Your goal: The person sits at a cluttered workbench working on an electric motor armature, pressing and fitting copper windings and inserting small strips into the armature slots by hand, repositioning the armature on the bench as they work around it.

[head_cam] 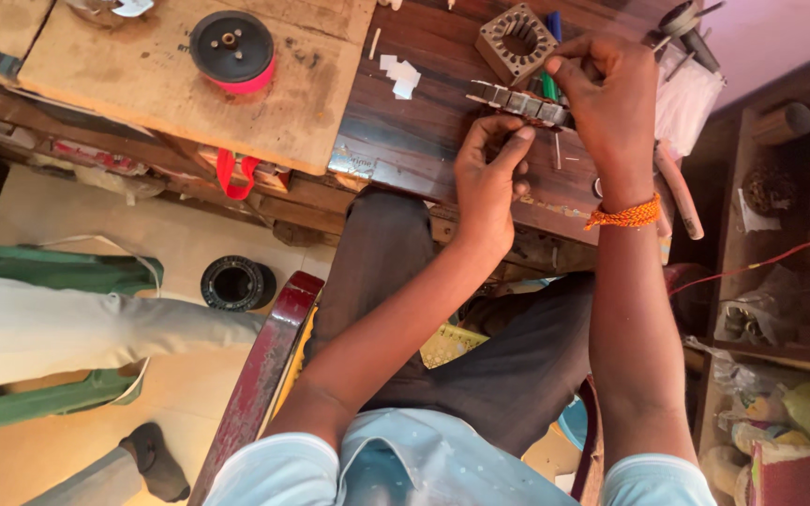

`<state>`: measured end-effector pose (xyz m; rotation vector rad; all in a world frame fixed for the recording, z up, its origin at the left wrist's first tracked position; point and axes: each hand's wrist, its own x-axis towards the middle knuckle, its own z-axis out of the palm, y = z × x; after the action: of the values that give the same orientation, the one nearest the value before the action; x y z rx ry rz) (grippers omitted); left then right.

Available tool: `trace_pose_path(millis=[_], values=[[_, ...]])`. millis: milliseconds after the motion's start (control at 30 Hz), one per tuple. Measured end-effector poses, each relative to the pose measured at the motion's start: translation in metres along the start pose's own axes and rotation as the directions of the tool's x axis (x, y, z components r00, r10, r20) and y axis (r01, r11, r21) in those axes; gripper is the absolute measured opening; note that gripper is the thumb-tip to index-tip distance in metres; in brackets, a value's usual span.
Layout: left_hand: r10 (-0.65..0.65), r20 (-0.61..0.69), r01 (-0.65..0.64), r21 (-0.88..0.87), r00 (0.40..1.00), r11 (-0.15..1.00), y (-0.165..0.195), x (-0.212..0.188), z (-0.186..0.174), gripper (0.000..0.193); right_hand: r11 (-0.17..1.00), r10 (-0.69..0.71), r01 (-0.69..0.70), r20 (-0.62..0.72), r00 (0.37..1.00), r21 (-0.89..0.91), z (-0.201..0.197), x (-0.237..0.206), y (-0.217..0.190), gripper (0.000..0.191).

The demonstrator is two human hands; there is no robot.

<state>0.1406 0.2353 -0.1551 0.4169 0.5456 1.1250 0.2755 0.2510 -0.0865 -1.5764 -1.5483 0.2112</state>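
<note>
Over the edge of a dark wooden workbench [414, 122], both hands hold a grey metal motor stator core [516, 100] tilted on edge. My right hand [607, 89], with an orange thread band at the wrist, grips its far right end from above. My left hand [489, 169] pinches the near rim from below with thumb and fingers. A second square stator core [517, 39] with a round toothed opening lies flat on the bench just beyond.
A black spool with a red rim [232, 47] rests on a plywood board [171, 84] at left. Small white paper slips [399, 75] lie near the cores. Another person's leg [67, 323] crosses the floor left, beside a black ring [236, 283]. Cluttered shelves with red wires [780, 258] stand right.
</note>
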Motion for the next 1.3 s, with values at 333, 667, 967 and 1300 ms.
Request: trace_pose_path(millis=[333, 667, 967, 1300], values=[[0.168, 0.388, -0.341, 0.437, 0.906, 0.832, 0.016, 0.009, -0.036, 0.011, 1.000, 0.009, -0.010, -0.039, 0.999, -0.029, -0.009, 0.000, 0.016, 0.005], [0.173, 0.922, -0.924, 0.368, 0.348, -0.105, 0.098, 0.036, -0.014, 0.081, 0.999, -0.030, 0.028, -0.054, 0.998, -0.043, -0.013, 0.008, 0.035, 0.006], [0.107, 0.931, -0.901, 0.301, 0.348, 0.312, 0.099, 0.069, -0.021, 0.100, 0.937, 0.260, -0.243, -0.034, 0.965, 0.253, -0.048, -0.028, -0.021, 0.005], [-0.064, 0.931, -0.920, 0.365, 0.359, 0.142, 0.100, 0.089, -0.019, 0.076, 0.985, 0.161, -0.162, -0.031, 0.987, -0.052, -0.001, -0.084, -0.045, 0.009]])
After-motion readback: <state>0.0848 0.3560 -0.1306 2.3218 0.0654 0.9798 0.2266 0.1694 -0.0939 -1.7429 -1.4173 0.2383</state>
